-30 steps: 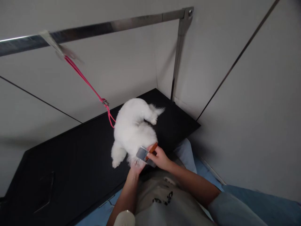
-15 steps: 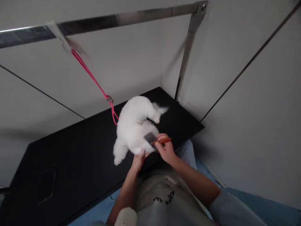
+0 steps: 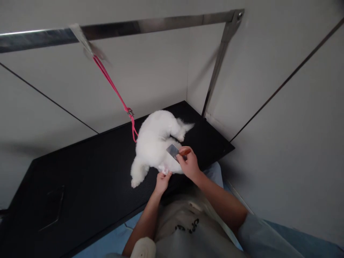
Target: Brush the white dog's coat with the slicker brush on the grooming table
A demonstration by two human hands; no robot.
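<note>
A small white fluffy dog (image 3: 156, 143) lies on a black grooming table (image 3: 88, 172), tied by a pink leash (image 3: 115, 91) to a steel overhead bar (image 3: 150, 25). My right hand (image 3: 189, 165) is closed around a slicker brush (image 3: 176, 152) with an orange-brown handle, its metal head resting on the dog's back. My left hand (image 3: 162, 181) pinches the fur at the dog's rear end, near the table's front edge.
A steel upright post (image 3: 215, 77) stands at the table's far right corner. Grey wall panels close in behind and to the right. A recessed handle (image 3: 52, 211) shows in the tabletop at the left. Blue floor lies below.
My right hand has carried the brush up from the dog's rear onto its back. My left hand stays at the rear fur. The view has shifted slightly.
</note>
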